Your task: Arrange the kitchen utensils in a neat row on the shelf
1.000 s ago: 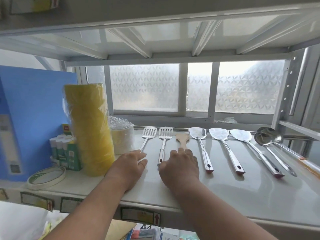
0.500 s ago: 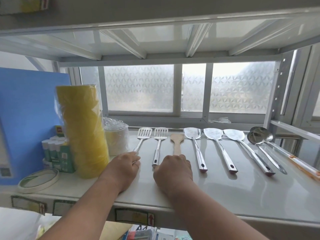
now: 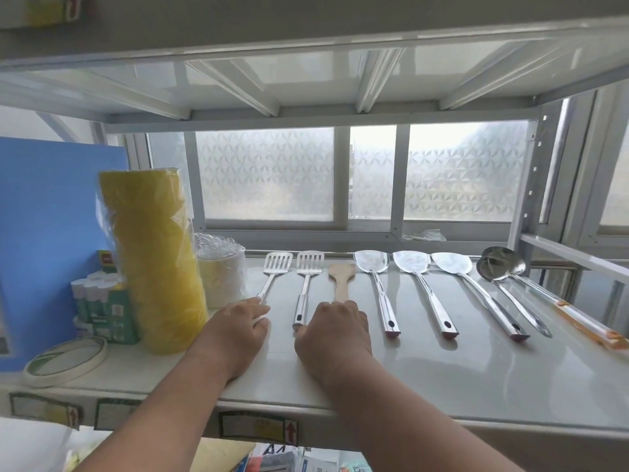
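Observation:
Several utensils lie side by side on the white shelf (image 3: 442, 379), heads toward the window. From the left: a slotted spatula (image 3: 277, 267), a second slotted spatula (image 3: 309, 267), a wooden spatula (image 3: 341, 277), three steel turners (image 3: 371, 262) (image 3: 412, 262) (image 3: 451, 264) and two ladles (image 3: 490, 267) (image 3: 507, 260) lying close together. My left hand (image 3: 235, 332) is curled over the handle end of the leftmost slotted spatula. My right hand (image 3: 335, 332) is closed over the wooden spatula's handle, hiding it, right beside the second slotted spatula's handle end.
A tall yellow wrapped stack (image 3: 156, 260), a wrapped white roll (image 3: 221, 274), glue sticks (image 3: 98, 301), a tape ring (image 3: 64, 362) and a blue folder (image 3: 51, 216) fill the shelf's left end. An upper shelf (image 3: 306, 35) hangs low overhead. A frosted window is behind.
My right hand's fingers went from lying flat on the wooden spatula to curled into a fist over its handle. My left hand stayed on the leftmost spatula's handle.

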Demonstrator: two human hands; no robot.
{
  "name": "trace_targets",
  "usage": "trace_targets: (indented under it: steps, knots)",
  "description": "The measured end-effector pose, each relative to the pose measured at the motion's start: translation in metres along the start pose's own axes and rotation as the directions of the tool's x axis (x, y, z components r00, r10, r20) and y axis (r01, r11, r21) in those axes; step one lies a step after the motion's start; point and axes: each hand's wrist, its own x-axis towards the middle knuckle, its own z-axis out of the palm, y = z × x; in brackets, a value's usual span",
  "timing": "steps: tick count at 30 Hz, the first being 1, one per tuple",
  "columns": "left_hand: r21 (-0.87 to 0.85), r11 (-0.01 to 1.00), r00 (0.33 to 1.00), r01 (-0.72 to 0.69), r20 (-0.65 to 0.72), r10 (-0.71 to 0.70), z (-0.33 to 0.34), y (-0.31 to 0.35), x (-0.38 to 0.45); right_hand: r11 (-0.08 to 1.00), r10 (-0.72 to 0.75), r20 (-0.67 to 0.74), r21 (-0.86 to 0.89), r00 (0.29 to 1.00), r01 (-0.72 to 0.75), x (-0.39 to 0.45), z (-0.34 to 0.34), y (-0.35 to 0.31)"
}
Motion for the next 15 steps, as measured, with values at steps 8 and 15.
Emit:
trace_targets:
  steps: [8,15]
  knots:
    - [0.04,0.993,0.994,-0.108,-0.029,0.109,-0.015,0.012,-0.017,0.939,-0.151,-0.063,0.302,0.986,0.163,-0.029,-0.013,0.013]
    - [0.151,0.949,0.955,-0.276,-0.065,0.288,-0.031,0.048,-0.051,0.958,-0.225,-0.158,0.143,0.961,0.248,-0.084,-0.078,0.086]
